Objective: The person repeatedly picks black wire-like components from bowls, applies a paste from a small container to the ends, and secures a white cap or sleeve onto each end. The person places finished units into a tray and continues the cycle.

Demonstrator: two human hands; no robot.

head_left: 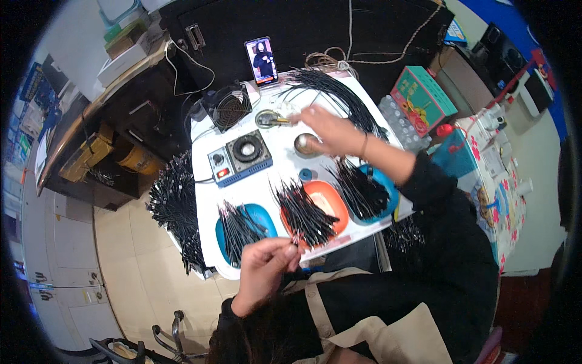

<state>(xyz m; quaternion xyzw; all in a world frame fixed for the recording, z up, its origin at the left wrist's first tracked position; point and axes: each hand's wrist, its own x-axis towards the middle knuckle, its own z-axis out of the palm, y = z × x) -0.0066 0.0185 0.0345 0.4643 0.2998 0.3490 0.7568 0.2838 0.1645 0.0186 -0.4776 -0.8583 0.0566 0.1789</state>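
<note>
I see short black wires (303, 212) with pale tips heaped in the orange dish (330, 200) at the near edge of the white worktable (285, 164); more of the same lie in the blue dish (260, 221) toward the near left corner and in a second blue dish (388, 188) toward the near right. A long bundle of black cables (339, 91) fans across the far right corner.

My left hand (267, 267) sits just off the near edge, fingers curled in narrow, pinching the end of a thin wire (292, 241) between thumb and fingertips; that wire points up toward the orange dish's pile. My right hand (327, 130) is stretched out over the middle of the table, palm down, fingers reaching leftward to a small brass-coloured tool (270, 119) near the far edge; I cannot tell whether it grips the tool or only touches it. A round metal pot (305, 144) sits just under that hand's wrist side.

A grey heater box (241, 156) stands at the left edge, a small fan (229, 108) and a phone (261, 60) at the far left corner.
</note>
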